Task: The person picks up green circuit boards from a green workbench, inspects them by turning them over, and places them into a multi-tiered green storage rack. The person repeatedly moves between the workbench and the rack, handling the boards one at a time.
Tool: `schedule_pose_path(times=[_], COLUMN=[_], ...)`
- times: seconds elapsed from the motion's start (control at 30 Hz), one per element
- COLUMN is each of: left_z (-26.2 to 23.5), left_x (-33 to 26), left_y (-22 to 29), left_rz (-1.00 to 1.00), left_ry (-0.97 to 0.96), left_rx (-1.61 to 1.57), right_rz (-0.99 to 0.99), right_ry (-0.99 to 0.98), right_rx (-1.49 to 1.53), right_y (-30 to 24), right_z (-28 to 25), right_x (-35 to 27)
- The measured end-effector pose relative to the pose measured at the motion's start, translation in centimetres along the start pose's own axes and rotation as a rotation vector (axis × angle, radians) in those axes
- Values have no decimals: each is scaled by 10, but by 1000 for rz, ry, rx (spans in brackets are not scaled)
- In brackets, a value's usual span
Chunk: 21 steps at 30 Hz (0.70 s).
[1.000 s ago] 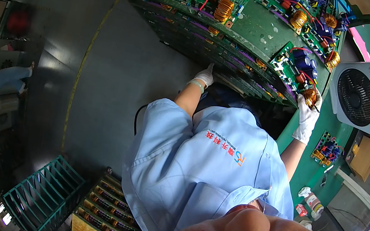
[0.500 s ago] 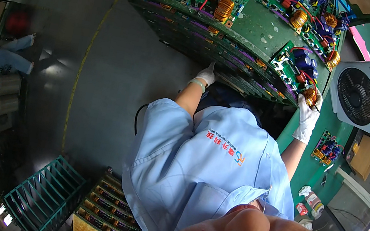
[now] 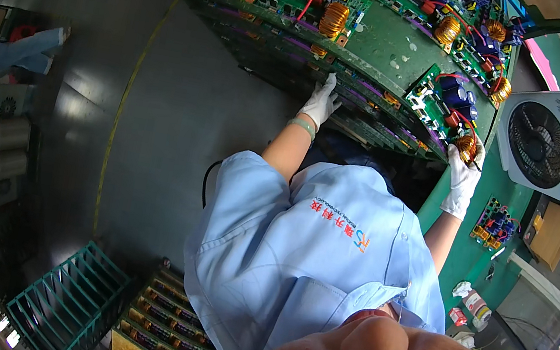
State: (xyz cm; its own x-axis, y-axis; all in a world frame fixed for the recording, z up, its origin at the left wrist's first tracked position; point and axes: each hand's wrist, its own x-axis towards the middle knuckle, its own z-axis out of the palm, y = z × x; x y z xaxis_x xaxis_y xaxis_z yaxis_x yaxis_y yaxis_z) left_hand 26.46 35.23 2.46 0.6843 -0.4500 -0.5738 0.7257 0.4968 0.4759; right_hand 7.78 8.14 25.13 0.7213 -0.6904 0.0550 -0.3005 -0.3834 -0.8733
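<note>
My right hand (image 3: 463, 179), in a white glove, grips the near corner of a green circuit board (image 3: 428, 102). That board carries blue cylindrical capacitors, red wires and a copper-wound coil (image 3: 464, 148) beside my fingers. It sits tilted at the right front corner of a green shelf top (image 3: 392, 42). My left hand (image 3: 321, 103), also gloved, is raised in front of the stacked shelf layers with its fingers apart. Nothing shows in it, and whether its fingertips touch the shelf edge I cannot tell.
More circuit boards (image 3: 316, 1) stand along the shelf top. A fan (image 3: 540, 142) and another board (image 3: 495, 223) are on the green bench at right. Behind me at lower left are a green slotted rack (image 3: 69, 299) and a board-filled rack (image 3: 175, 321). Another person (image 3: 28, 52) is far left.
My left hand has risen along the shelf front and its fingers have spread. My right hand keeps its hold on the board, nearly still. The person at far left has shifted.
</note>
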Motion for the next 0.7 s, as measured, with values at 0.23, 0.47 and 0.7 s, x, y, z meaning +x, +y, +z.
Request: schedule_pose_path(times=[0.23,0.47,0.7], left_z=[-2,20,13], left_x=[13,0,22], left_y=[6,12,4], left_rz=[-22,-6,50], left_ry=[95,206,264], left_rx=[-50,-35,160], right_rz=[-10,21,77], right_ry=[-2,-11,-39], right_rx=[-65,-28,12], right_y=[4,5,-14], right_z=[3,5,2], right_x=[5,6,-1])
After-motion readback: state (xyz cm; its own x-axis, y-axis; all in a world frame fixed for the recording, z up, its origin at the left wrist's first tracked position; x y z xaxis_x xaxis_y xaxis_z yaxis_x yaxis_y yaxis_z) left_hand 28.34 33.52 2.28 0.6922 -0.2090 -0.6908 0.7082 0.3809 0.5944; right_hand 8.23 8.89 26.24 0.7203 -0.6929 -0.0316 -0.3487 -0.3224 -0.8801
